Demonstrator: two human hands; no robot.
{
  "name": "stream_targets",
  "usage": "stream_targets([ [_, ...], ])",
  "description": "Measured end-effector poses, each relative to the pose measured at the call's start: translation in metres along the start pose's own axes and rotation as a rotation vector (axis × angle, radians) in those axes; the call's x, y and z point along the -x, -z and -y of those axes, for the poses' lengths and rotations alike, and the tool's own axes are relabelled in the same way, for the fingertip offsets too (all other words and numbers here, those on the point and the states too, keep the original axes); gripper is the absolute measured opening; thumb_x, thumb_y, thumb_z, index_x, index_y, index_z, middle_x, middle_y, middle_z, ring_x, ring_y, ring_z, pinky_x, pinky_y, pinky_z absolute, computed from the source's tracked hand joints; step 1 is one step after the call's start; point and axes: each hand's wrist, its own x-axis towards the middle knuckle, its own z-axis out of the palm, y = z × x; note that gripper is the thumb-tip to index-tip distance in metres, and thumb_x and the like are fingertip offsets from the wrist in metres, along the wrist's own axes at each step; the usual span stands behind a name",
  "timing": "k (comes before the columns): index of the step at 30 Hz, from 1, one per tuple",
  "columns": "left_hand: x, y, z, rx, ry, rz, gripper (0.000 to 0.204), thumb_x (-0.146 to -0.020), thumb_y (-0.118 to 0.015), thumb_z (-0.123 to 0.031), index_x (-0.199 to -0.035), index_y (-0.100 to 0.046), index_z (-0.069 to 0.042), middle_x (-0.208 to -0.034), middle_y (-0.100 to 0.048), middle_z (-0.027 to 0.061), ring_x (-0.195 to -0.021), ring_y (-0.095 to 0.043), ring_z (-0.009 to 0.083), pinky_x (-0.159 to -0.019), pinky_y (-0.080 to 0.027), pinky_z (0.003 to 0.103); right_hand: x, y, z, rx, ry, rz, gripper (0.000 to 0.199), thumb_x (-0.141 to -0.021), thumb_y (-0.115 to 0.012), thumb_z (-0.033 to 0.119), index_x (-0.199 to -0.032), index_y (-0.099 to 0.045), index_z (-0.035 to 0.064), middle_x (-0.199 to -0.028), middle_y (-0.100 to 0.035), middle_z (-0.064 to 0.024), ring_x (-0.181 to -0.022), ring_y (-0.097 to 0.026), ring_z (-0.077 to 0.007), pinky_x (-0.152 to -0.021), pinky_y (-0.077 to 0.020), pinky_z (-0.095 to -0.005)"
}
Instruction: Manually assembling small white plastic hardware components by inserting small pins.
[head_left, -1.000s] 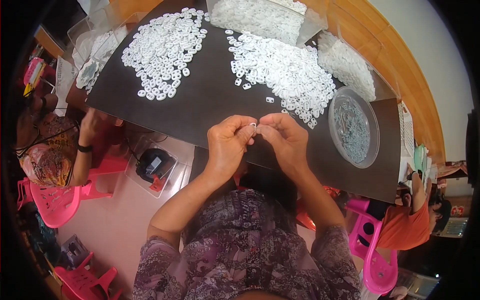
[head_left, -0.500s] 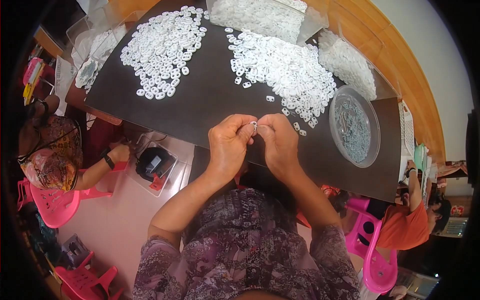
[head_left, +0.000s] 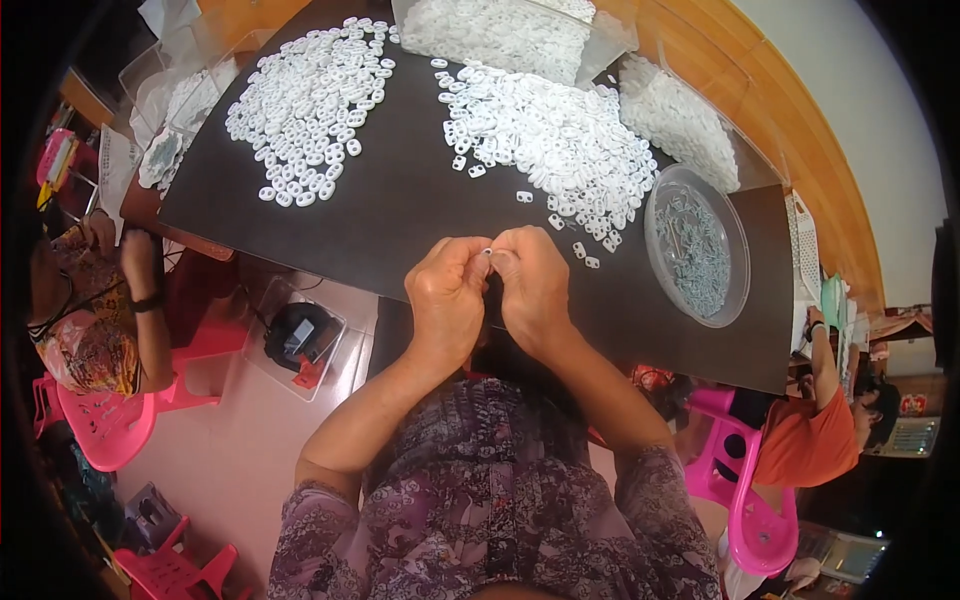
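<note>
My left hand (head_left: 445, 295) and my right hand (head_left: 535, 290) meet fingertip to fingertip above the near edge of the dark table (head_left: 400, 215). Between them they pinch a small white plastic piece (head_left: 487, 251), mostly covered by the thumbs and fingers. Beyond my hands to the right spreads a heap of small white two-holed pieces (head_left: 560, 130), a few lying loose at its near side. Farther left is a second heap of white oval two-holed pieces (head_left: 310, 110). A round clear tub (head_left: 738, 285) at the right holds many small grey metal screws or pins (head_left: 695, 265).
Clear containers of white pieces (head_left: 500, 40) and more white pieces (head_left: 680, 120) stand along the back. At left, a co-worker (head_left: 100, 320) sits on a pink chair (head_left: 110, 430); a co-worker in orange (head_left: 810, 440) is at right. A black device (head_left: 295, 335) sits lower left.
Both my hands stay together, turned slightly inward, and less of the white piece shows. The co-worker at left has raised a forearm. The whole view has shifted a little.
</note>
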Motion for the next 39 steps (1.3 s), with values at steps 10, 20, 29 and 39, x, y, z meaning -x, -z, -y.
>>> stream_targets([
  [10, -0.008, 0.006, 0.005, 0.283, 0.258, 0.089, 0.015, -0.087, -0.057, -0.003, -0.098, -0.064, 0.004, -0.077, -0.062, 0.0020, -0.063, -0.054, 0.0055, -0.052, -0.042, 0.018, 0.000, 0.014, -0.002, -0.130, -0.157, 0.108, 0.012, -0.087, -0.052, 0.006, -0.094, -0.058, -0.0014, -0.085, -0.060, -0.0072, -0.079, -0.057, -0.0135, -0.071, -0.0455, -0.0258],
  [20, -0.005, 0.005, 0.004, 0.245, 0.227, 0.089, 0.014, -0.087, -0.058, -0.003, -0.097, -0.065, 0.003, -0.076, -0.062, 0.0013, -0.063, -0.054, 0.0054, -0.052, -0.043, 0.019, 0.003, 0.011, -0.003, -0.124, -0.198, 0.076, 0.008, -0.087, -0.054, 0.005, -0.091, -0.057, -0.0013, -0.085, -0.060, -0.0054, -0.077, -0.056, -0.0108, -0.070, -0.0451, -0.0246],
  [29, -0.010, 0.010, 0.001, 0.432, 0.366, 0.089, 0.014, -0.086, -0.056, 0.000, -0.097, -0.063, 0.004, -0.077, -0.062, 0.0062, -0.061, -0.055, 0.0078, -0.052, -0.044, 0.020, 0.005, 0.027, 0.000, 0.144, 0.121, -0.057, 0.007, -0.080, -0.060, 0.001, -0.087, -0.060, 0.0013, -0.083, -0.059, -0.0106, -0.075, -0.057, -0.0222, -0.067, -0.0455, -0.0306],
  [39, -0.013, 0.014, -0.003, 0.502, 0.381, 0.134, 0.016, -0.087, -0.057, -0.004, -0.098, -0.061, 0.007, -0.079, -0.063, 0.0093, -0.063, -0.056, 0.0099, -0.052, -0.045, 0.021, 0.019, 0.097, -0.036, 0.626, 0.087, -0.066, 0.014, -0.074, -0.065, 0.002, -0.087, -0.063, 0.0059, -0.077, -0.057, -0.0109, -0.074, -0.054, -0.0298, -0.065, -0.0428, -0.0383],
])
